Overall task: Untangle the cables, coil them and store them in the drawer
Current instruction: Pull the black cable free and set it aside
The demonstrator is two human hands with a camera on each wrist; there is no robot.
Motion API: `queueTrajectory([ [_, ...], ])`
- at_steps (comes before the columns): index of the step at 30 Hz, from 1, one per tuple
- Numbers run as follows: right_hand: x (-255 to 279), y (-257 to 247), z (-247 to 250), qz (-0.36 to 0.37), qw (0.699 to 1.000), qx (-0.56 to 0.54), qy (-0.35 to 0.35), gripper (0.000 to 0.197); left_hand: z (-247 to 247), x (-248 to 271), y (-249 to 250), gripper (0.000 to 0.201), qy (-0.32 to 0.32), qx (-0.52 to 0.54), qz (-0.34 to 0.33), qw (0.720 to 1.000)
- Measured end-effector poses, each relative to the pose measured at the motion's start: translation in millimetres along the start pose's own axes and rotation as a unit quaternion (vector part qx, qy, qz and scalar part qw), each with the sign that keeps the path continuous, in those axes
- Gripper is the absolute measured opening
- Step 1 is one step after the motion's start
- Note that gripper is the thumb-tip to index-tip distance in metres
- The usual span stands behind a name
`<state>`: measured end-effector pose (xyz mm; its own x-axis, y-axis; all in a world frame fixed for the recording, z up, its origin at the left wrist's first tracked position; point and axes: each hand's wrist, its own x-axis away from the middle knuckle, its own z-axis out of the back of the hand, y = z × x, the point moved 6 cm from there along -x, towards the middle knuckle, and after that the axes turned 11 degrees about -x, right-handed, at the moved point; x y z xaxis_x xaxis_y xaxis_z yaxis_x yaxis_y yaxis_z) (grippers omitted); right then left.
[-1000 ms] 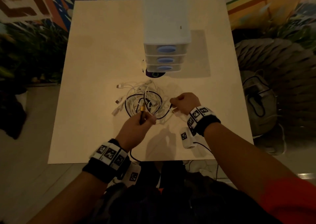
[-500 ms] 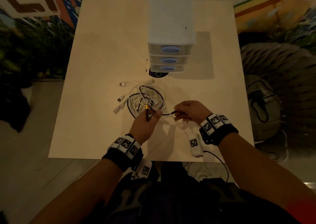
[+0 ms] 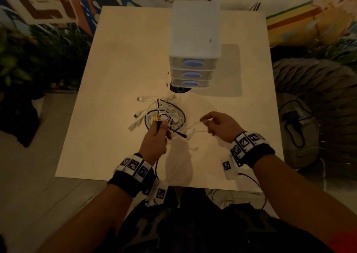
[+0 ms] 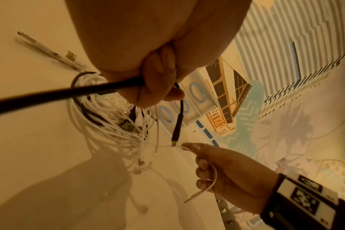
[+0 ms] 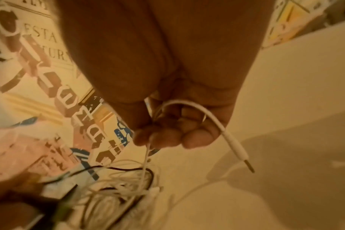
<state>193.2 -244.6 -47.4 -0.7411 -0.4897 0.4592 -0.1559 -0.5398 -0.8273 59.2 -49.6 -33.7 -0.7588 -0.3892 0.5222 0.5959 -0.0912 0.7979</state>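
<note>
A tangle of white and black cables (image 3: 164,115) lies on the table's middle, in front of a white three-drawer unit (image 3: 194,45) whose drawers are closed. My left hand (image 3: 157,134) grips a black cable (image 4: 49,95) with a gold-collared plug (image 3: 158,119) at the tangle's near edge. A second black plug (image 4: 176,129) hangs below that hand. My right hand (image 3: 218,125), to the right of the tangle, pinches a thin white cable (image 5: 211,118); its jack plug end (image 5: 244,160) sticks out past the fingers.
The pale table (image 3: 119,63) ends close to my body. A dark round object (image 3: 179,90) peeks from under the drawer unit. White connector ends (image 3: 140,99) stick out left of the tangle. A grey bag (image 3: 297,129) sits on the floor to the right.
My right hand let go of the black cable end and now pinches a white cable, lifted to the right. The left hand keeps its grip on the black cable.
</note>
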Motion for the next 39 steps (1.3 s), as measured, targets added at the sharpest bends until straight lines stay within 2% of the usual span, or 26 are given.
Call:
queueTrajectory([
  [3,-4.3,10.7,10.9,0.019,0.992,0.121,0.014,0.014,3.5,6.3,2.9,0.026,-0.003,0.055,0.011,0.998],
  [5,-2.9,9.7,7.6,0.056,0.982,0.182,0.014,0.021,3.4,11.8,5.8,0.028,-0.009,0.078,0.010,0.997],
  [8,8.4,-19.2,-6.8,0.162,0.974,0.153,0.032,0.024,3.1,18.8,8.6,0.027,-0.017,0.081,0.000,0.997],
  [10,14.5,-43.3,-23.0,0.193,0.976,0.097,0.013,0.025,1.8,23.0,10.9,0.026,-0.021,0.060,-0.012,0.998],
  [13,14.2,-68.3,-43.1,0.165,0.986,0.009,-0.027,0.033,-0.5,27.9,15.5,0.026,-0.028,-0.001,-0.039,0.999],
  [19,-16.4,-93.8,-43.6,0.087,0.991,-0.090,-0.041,0.044,-9.0,33.9,22.7,0.028,-0.066,-0.095,-0.099,0.988],
  [21,-25.2,-98.3,-44.0,0.090,0.989,-0.103,-0.056,0.038,-8.8,34.3,24.8,0.028,-0.065,-0.109,-0.108,0.986],
  [26,-30.6,-90.1,-42.7,0.056,0.977,-0.197,-0.060,0.028,4.4,30.2,20.4,0.029,-0.011,-0.119,-0.071,0.990],
  [29,-28.9,-84.0,-39.7,0.053,0.977,-0.200,-0.046,0.028,10.9,26.7,22.2,0.029,0.031,-0.119,-0.055,0.991],
  [31,-26.8,-83.1,-36.8,0.064,0.980,-0.183,-0.038,0.028,14.6,24.8,26.8,0.028,0.062,-0.152,-0.069,0.984],
  [36,-24.0,-83.3,-35.3,0.099,0.987,-0.127,-0.017,0.027,9.2,25.3,54.2,0.027,0.123,-0.226,-0.159,0.953],
  [39,-20.0,-83.2,-35.6,0.094,0.987,-0.130,-0.017,0.027,4.1,18.7,62.0,0.028,0.143,-0.255,-0.167,0.942],
])
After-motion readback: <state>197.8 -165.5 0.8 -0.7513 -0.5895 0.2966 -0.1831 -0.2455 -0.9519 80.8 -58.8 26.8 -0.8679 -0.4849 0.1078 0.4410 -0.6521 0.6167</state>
